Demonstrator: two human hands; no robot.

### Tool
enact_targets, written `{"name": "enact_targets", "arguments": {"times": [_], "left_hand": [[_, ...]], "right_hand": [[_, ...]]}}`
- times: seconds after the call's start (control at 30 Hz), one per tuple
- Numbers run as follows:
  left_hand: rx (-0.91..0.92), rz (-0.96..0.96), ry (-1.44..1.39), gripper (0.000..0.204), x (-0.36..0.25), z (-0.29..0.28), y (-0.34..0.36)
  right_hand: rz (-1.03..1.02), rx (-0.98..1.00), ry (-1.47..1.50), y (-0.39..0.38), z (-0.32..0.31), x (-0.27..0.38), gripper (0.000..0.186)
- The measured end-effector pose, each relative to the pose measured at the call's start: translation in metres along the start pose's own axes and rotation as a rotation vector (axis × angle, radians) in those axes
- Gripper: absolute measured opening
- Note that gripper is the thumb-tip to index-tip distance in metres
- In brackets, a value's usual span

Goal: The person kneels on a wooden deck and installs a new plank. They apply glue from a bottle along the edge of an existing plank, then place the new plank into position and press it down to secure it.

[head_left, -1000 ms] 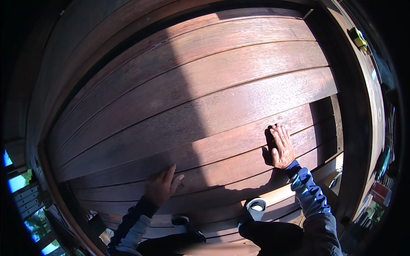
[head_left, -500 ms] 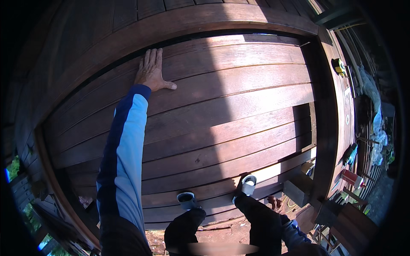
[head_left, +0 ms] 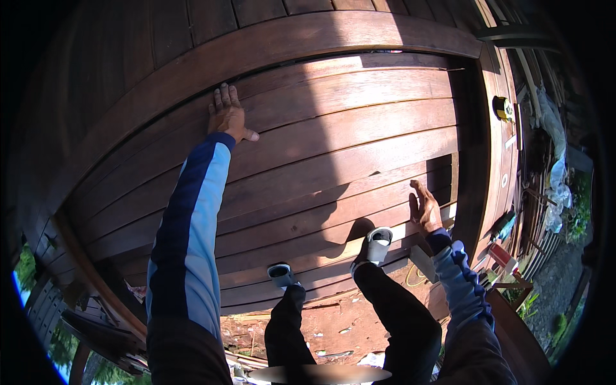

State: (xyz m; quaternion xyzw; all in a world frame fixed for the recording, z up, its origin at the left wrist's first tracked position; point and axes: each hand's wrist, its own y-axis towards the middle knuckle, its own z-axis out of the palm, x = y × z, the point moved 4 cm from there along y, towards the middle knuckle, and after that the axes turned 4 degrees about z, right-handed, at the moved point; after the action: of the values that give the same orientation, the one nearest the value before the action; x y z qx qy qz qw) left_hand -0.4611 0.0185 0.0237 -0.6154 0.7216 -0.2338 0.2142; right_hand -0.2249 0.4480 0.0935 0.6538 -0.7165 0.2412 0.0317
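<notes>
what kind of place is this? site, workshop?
Probably an outdoor building site with an unfinished wooden deck: long sunlit planks in a timber frame, bare reddish ground below, and a teal tool lying at the right edge.

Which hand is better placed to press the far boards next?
Likely the left hand, spread at the far boards close to the beam; the right hand is nearer the right shoe.

two hands (head_left: 227, 119) (head_left: 427, 210), two sandals (head_left: 378, 253) (head_left: 280, 270), one tape measure (head_left: 504, 109).
</notes>
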Motion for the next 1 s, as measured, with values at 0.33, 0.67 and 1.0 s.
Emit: {"name": "enact_targets", "arguments": {"times": [0.33,0.67,1.0], "left_hand": [[0.029,-0.029,0.006,0.137,-0.003,0.009,0.007],[-0.1,0.05,-0.118,0.13,0.0,0.013,0.004],[-0.076,0.052,-0.085,0.14,-0.002,0.003,0.003]], "right_hand": [[-0.339,0.197,-0.496,0.28,0.044,0.13,0.103],[-0.232,0.31,-0.436,0.301,0.04,0.115,0.113],[-0.26,0.247,-0.309,0.304,0.034,0.114,0.113]]}}
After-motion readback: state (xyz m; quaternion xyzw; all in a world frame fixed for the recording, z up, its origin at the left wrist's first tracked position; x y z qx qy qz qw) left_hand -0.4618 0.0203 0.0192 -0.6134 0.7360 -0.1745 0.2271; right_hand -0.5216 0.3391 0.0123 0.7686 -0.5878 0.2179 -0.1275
